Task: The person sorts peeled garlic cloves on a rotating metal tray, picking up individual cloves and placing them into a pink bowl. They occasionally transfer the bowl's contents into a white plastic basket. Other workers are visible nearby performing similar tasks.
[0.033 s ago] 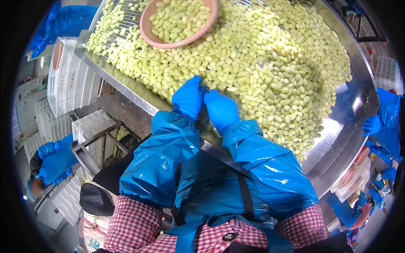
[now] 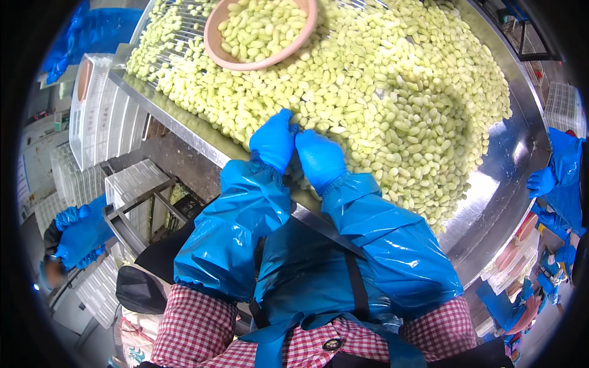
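Many small pale green oval fruits, grape-like, lie heaped over a metal sorting table. At the near edge of the heap, my left hand and my right hand are close together, both in blue gloves. The fingers of each are curled in and mostly hidden by the backs of the gloves. Whatever they pinch cannot be seen. Beyond my left hand, a round pink basin rests on the fruits and holds more of the same.
A raised metal rim runs along the table's left side. White plastic crates are stacked to the left, beside a metal frame. Co-workers in blue stand at far left and right; one blue-gloved hand shows past the table's right edge.
My right hand has shifted very slightly left, nearer my left hand. The fruits and the basin look the same.
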Motion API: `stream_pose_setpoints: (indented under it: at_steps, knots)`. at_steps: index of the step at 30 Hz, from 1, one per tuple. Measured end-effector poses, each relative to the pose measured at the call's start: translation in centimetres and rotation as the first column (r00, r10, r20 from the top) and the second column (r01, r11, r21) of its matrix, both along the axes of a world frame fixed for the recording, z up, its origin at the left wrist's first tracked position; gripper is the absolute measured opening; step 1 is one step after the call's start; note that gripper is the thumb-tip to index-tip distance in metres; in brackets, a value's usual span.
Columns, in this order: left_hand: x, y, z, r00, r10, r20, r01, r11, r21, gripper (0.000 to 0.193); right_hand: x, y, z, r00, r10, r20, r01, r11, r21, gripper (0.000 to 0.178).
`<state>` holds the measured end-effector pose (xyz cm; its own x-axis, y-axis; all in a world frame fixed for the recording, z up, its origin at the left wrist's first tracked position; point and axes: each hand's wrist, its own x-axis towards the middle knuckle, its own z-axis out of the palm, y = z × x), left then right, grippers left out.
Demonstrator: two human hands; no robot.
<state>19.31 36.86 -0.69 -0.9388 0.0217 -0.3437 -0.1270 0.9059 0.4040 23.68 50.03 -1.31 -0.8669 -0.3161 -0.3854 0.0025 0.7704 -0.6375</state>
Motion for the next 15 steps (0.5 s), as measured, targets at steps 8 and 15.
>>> stream_pose_setpoints:
  at_steps: [8,15]
  knots:
    - [1.6,-3.7,4.9,0.681,0.356,0.640,-0.731,0.278,0.623,0.031,-1.1,3.0,4.2,0.897,-0.383,0.223,0.432,0.866,-0.252,0.017]
    - [1.9,-1.9,6.0,0.700,-0.071,0.710,-0.579,-0.638,0.507,0.031,-0.9,0.7,10.5,0.893,-0.437,0.112,0.384,0.608,-0.695,0.041]
